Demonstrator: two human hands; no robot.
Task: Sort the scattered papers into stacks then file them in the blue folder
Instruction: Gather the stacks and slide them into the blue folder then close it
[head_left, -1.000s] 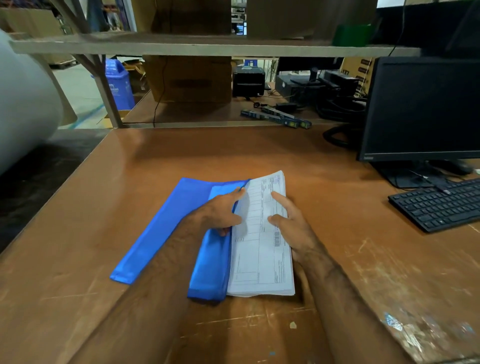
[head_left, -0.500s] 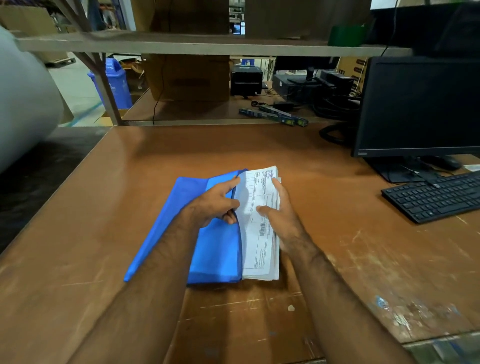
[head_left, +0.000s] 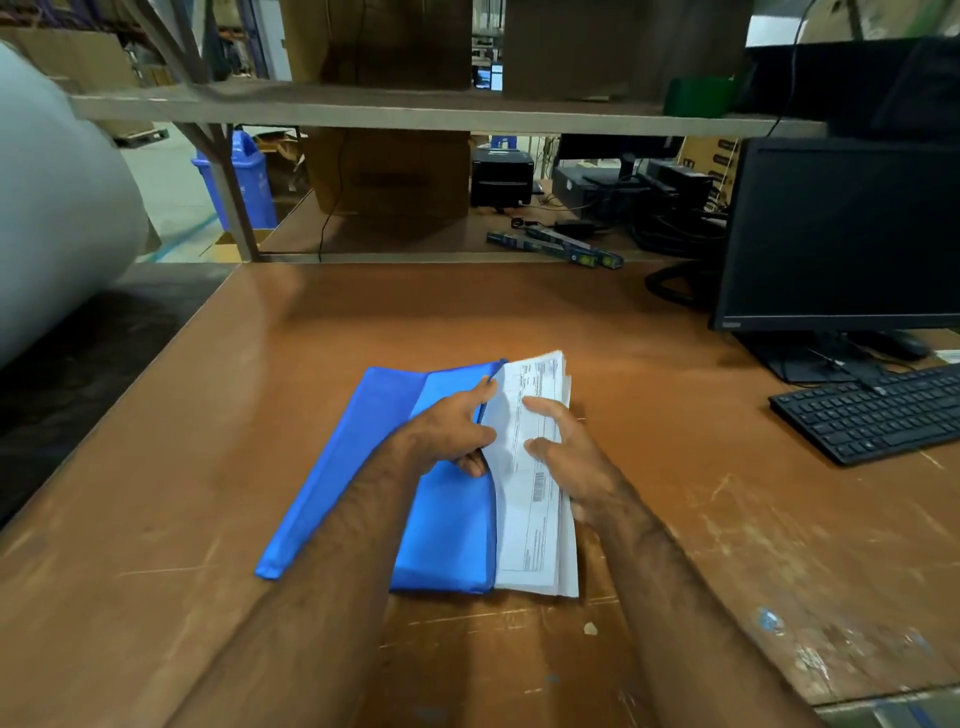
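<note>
A blue folder (head_left: 447, 535) lies open on the brown table, its flap (head_left: 332, 467) spread out to the left. A stack of white printed papers (head_left: 535, 525) sticks out of the folder's right edge, partly inside the pocket. My left hand (head_left: 447, 431) grips the pocket's open edge, thumb under it and fingers on top. My right hand (head_left: 566, 457) presses flat on the paper stack with its fingers on the top sheet and along the stack's right side.
A black monitor (head_left: 841, 234) and black keyboard (head_left: 872, 410) stand at the right. The brown table (head_left: 363, 322) reaches back to a shelf frame with boxes, cables and black devices. A large white roll (head_left: 47, 208) is at the left.
The paper stack has slid left, deeper into the folder pocket, so less white shows. My right hand moved left with it. My left hand kept holding the pocket edge.
</note>
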